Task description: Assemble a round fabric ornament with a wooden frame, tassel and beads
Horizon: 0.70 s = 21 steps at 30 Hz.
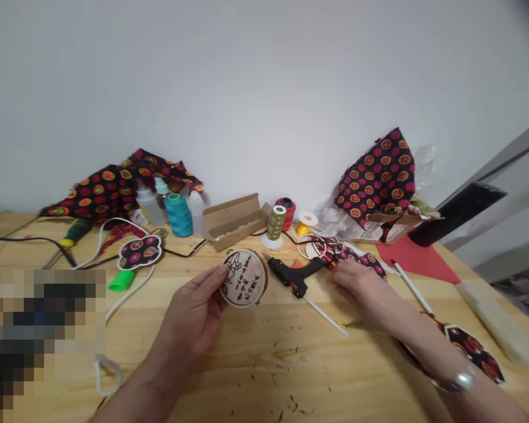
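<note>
While left hand [194, 314] grips round disc [244, 277] | right hand [357, 283] on patterned fabric [362, 257], grip unclear | glue gun [293, 275] between

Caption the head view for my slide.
Left hand holds a round printed hoop; right hand touches patterned fabric beside a black glue gun.

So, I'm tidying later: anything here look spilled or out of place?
Small dark scraps lie scattered on the table near the front edge. The glue gun lies flat on its side by the right hand, not propped. Nothing looks spilled or broken.
</note>
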Motion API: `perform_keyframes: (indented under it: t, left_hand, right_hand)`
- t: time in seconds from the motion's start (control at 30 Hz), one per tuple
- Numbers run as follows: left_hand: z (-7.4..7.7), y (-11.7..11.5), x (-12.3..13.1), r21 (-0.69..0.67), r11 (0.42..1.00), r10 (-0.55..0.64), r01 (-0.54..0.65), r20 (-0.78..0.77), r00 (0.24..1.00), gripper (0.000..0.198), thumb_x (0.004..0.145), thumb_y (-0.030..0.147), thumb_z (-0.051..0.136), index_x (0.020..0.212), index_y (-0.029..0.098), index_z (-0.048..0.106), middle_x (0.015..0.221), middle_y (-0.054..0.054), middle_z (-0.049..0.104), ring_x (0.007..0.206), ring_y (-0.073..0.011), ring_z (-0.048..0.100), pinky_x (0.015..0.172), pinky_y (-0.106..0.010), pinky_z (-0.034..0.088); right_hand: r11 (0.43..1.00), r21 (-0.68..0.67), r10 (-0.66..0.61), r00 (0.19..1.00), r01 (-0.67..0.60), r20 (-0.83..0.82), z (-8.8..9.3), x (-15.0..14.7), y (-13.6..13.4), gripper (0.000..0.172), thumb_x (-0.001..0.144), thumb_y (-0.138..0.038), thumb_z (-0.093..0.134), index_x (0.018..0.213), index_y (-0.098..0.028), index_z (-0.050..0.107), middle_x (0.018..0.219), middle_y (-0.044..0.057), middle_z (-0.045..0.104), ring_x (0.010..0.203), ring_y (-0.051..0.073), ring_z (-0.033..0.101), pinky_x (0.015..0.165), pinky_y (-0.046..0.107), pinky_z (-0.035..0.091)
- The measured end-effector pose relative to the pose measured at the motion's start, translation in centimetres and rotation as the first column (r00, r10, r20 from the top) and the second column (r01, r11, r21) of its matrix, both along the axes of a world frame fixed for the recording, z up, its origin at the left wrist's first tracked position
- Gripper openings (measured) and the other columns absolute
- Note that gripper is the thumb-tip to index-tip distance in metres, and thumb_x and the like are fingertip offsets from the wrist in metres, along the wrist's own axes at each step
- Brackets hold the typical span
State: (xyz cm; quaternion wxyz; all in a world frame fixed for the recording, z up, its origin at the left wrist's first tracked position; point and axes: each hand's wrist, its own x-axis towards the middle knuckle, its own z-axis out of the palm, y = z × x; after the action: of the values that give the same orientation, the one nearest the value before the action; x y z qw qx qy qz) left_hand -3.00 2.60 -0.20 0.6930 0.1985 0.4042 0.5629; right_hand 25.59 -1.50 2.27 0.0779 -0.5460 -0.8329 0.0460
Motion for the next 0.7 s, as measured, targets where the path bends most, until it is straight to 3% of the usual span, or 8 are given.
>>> perform_keyframes:
  t: [0.1,0.2,0.4,0.5,0.57,0.6,0.63,0.7]
  left_hand:
    - [-0.1,-0.1,0.0,0.009,1.0,-0.008,0.008,0.002,1.0,0.009,0.069,0.01,0.07,0.076,0.006,0.074,0.073,-0.01,0.077,0.059,-0.0149,0.069,0.053,-0.021,0.058]
    - [-0.2,-0.1,0.1,0.008,1.0,-0.01,0.01,-0.009,1.0,0.008,0.068,0.01,0.071,0.075,0.006,0.074,0.073,-0.009,0.077,0.06,-0.0148,0.069,0.053,-0.021,0.058]
    - [-0.3,0.0,0.1,0.005,0.999,-0.032,0.033,-0.028,0.999,0.009,0.068,0.012,0.073,0.076,0.009,0.074,0.073,-0.007,0.077,0.062,-0.0145,0.069,0.054,-0.021,0.058]
    - [-0.2,0.0,0.2,-0.001,0.999,-0.039,0.039,-0.03,0.999,0.006,0.07,0.011,0.071,0.075,0.01,0.075,0.073,-0.006,0.077,0.062,-0.014,0.068,0.055,-0.021,0.058]
    - [-0.1,-0.1,0.2,-0.008,0.999,-0.052,0.052,-0.03,0.998,0.006,0.071,0.01,0.07,0.073,0.011,0.075,0.072,-0.006,0.077,0.06,-0.0132,0.067,0.054,-0.02,0.057]
    - [-0.1,-0.2,0.3,-0.01,0.998,-0.058,0.058,-0.028,0.998,0.006,0.072,0.01,0.07,0.073,0.011,0.075,0.072,-0.005,0.077,0.06,-0.0127,0.067,0.054,-0.019,0.057]
    - [-0.2,-0.2,0.3,-0.01,0.998,-0.063,0.063,-0.026,0.998,0.006,0.072,0.01,0.07,0.074,0.011,0.075,0.072,-0.005,0.077,0.06,-0.0125,0.067,0.054,-0.018,0.057]
    - [-0.4,-0.3,0.3,-0.014,0.997,-0.078,0.078,-0.025,0.997,0.007,0.073,0.011,0.069,0.076,0.011,0.076,0.074,-0.006,0.077,0.062,-0.0134,0.067,0.055,-0.019,0.057]
  right_hand:
    - [0.989,-0.143,-0.019,1.0,0.02,0.009,0.3,1.2,-2.7,0.025,0.087,-0.006,0.045,0.07,-0.017,0.061,0.078,0.006,0.062,0.076,0.019,0.055,0.071,0.032,0.044]
    - [0.985,-0.142,-0.092,0.995,0.096,0.031,-0.5,1.5,-4.5,0.024,0.083,-0.003,0.046,0.072,-0.018,0.062,0.081,0.008,0.061,0.079,0.021,0.055,0.07,0.033,0.044]
    - [0.996,-0.031,-0.083,0.994,0.081,-0.068,-3.6,1.7,-4.9,0.023,0.088,-0.011,0.044,0.076,-0.019,0.061,0.08,0.006,0.06,0.077,0.02,0.054,0.07,0.032,0.043]
    - [0.991,-0.007,-0.134,0.965,0.136,-0.224,-3.3,2.0,-4.7,0.024,0.089,-0.019,0.044,0.071,-0.019,0.059,0.079,0.008,0.061,0.077,0.021,0.055,0.071,0.034,0.044]
    - [0.976,-0.055,-0.212,0.864,0.211,-0.457,-2.1,1.8,-4.6,0.02,0.089,-0.026,0.047,0.074,-0.02,0.059,0.091,0.01,0.064,0.086,0.023,0.059,0.077,0.036,0.047]
    - [0.963,-0.104,-0.261,0.767,0.248,-0.587,-1.3,1.4,-4.5,0.016,0.088,-0.031,0.052,0.077,-0.02,0.058,0.098,0.011,0.064,0.093,0.024,0.059,0.081,0.036,0.047]
    - [0.951,-0.182,-0.305,0.644,0.252,-0.702,-0.4,0.8,-4.4,0.015,0.087,-0.034,0.055,0.08,-0.021,0.059,0.098,0.01,0.065,0.093,0.023,0.061,0.081,0.035,0.048]
    - [0.932,-0.343,-0.362,0.361,0.119,-0.859,1.0,-1.0,-3.8,0.016,0.086,-0.037,0.059,0.086,-0.021,0.059,0.099,0.009,0.066,0.092,0.021,0.063,0.083,0.035,0.048]
